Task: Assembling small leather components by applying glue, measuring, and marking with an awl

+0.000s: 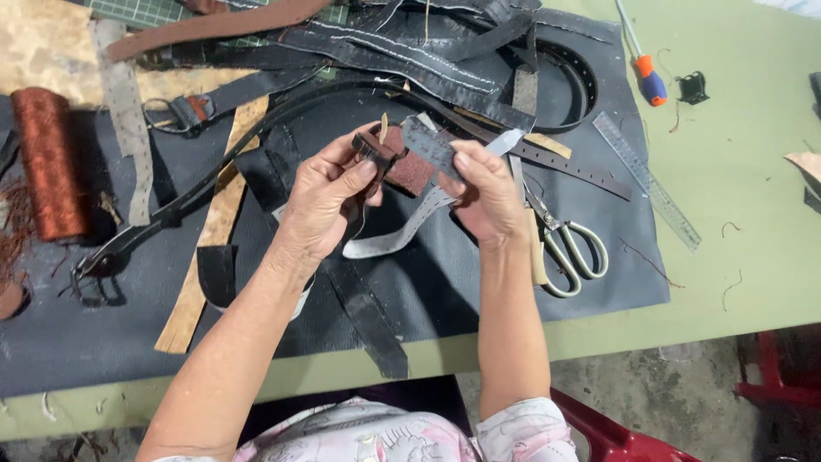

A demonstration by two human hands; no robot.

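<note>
Hands work above the counter (735, 162), both raised over a dark mat (445, 282). The left hand (321, 201) has its fingers closed on a dark strap end (373, 147); the right hand (487, 192) pinches a grey punched strip (430, 145) between thumb and forefinger. Between the two sets of fingers sits a reddish-brown piece (412, 171), touching both. A pale grey strip (402, 235) hangs below the fingers toward the mat.

Risks, as judged:
- The grip is by fingertips only. A slip of the right thumb could drop the reddish-brown piece into the belts (410, 51) heaped beyond the fingers, where it would be hard to find.
- The hanging pale strip could snag on loose straps under the hands and drag the held pieces out of line.
- Scissors (564, 244) lie just right of the right wrist, blades toward the hands; a lowered forearm could strike them.
- A screwdriver (643, 68) and ruler (647, 180) lie well right of the fingers; a thread spool (50, 162) lies well left. No hazard noted there.
</note>
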